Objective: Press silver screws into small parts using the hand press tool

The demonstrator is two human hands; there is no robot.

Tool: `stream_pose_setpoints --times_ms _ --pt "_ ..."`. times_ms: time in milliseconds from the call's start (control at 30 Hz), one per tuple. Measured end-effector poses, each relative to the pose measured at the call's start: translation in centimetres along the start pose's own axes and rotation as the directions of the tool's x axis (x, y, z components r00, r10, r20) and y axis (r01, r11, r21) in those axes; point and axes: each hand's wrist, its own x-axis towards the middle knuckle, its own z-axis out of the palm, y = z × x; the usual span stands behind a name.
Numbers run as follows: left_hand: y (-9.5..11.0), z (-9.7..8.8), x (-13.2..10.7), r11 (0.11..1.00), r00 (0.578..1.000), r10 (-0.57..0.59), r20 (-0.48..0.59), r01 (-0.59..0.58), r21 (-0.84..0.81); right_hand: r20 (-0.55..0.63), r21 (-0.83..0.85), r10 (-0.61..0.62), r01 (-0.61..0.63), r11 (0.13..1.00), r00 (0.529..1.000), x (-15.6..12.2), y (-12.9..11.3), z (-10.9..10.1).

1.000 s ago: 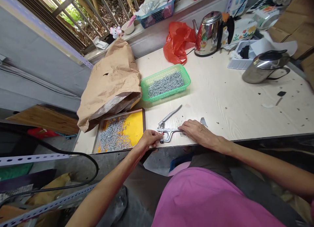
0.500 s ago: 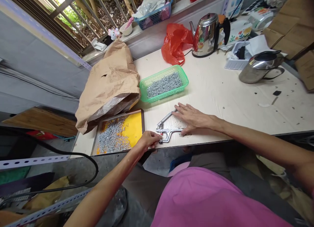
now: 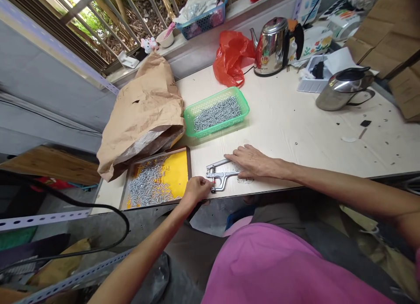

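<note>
A pair of silver snap-fastener pliers (image 3: 224, 175) lies on the table near its front edge, jaws pointing left. My right hand (image 3: 252, 161) is around its two handles, fingers over the upper one and thumb by the lower one. At the jaws, beside a small red part, my left hand (image 3: 198, 189) is closed in a pinch; whatever is between the fingertips is too small to make out. Left of that hand, many small shiny metal pieces (image 3: 144, 186) lie in a shallow tray (image 3: 189, 164) with a yellow bottom.
Behind the pliers stands a green basket (image 3: 244, 103) of similar metal pieces. A large brown paper bag (image 3: 141, 107) rests at the left. Farther back are a red plastic bag (image 3: 229, 59), a kettle (image 3: 271, 48) and, at the right, a steel jug (image 3: 337, 92).
My right hand has drawn the upper handle down toward the lower one, so the pliers are more closed. My left hand stays at the jaws. The view has shifted slightly.
</note>
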Motion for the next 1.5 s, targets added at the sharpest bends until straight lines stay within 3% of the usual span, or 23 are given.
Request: stream_pose_setpoints --times_ms 67,100,200,267,333,600,833,967,1067,1167,1333,1500 --pt "1.0 0.6 -0.4 0.956 0.957 0.231 -0.174 -0.19 0.224 -0.028 0.026 0.002 -0.001 1.0 1.0 -0.4 -0.3 0.1" --pt "1.6 1.1 -0.3 0.902 0.914 0.359 -0.191 -0.287 0.324 -0.037 0.029 0.007 -0.006 1.0 0.999 -0.5 -0.4 0.2" --pt "3.2 2.3 0.8 0.691 0.777 0.628 -0.043 -0.532 0.49 -0.039 0.022 0.038 -0.037 0.999 0.999 -0.8 -0.7 0.1" --pt "4.0 2.8 2.0 0.588 0.71 0.7 0.082 -0.637 0.498 -0.031 0.022 0.066 -0.065 0.998 0.997 -1.0 -0.7 0.0" --pt "4.5 2.9 3.2 0.539 0.683 0.71 0.172 -0.685 0.49 -0.02 0.016 0.114 -0.114 0.993 0.993 -1.2 -0.8 -0.1" --pt "5.3 2.4 4.7 0.45 0.666 0.679 0.311 -0.711 0.541 0.063 -0.028 0.192 -0.191 0.981 0.979 -1.2 -1.3 -0.7" --pt "5.0 3.2 5.4 0.558 0.7 0.683 0.207 -0.683 0.47 0.087 -0.015 0.21 -0.21 0.978 0.974 0.0 -0.3 0.3" --pt "5.2 3.1 5.7 0.567 0.701 0.687 0.191 -0.682 0.462 0.092 -0.029 0.212 -0.21 0.977 0.973 0.5 0.1 0.6" --pt "4.9 3.2 5.0 0.566 0.706 0.689 0.166 -0.667 0.485 0.041 -0.031 0.148 -0.147 0.989 0.988 0.0 0.4 0.2" --pt "4.0 4.4 3.3 0.579 0.698 0.715 0.049 -0.63 0.517 -0.008 -0.046 0.044 -0.044 0.998 0.999 -0.5 1.4 -0.1" --pt "2.2 7.9 0.4 0.586 0.629 0.773 -0.08 -0.661 0.469 0.015 -0.03 -0.037 0.038 0.999 0.999 -0.1 2.9 0.1" --pt "1.7 9.4 -0.8 0.606 0.633 0.77 -0.085 -0.683 0.407 -0.023 -0.076 0.047 -0.048 0.996 0.999 1.5 2.9 0.1"
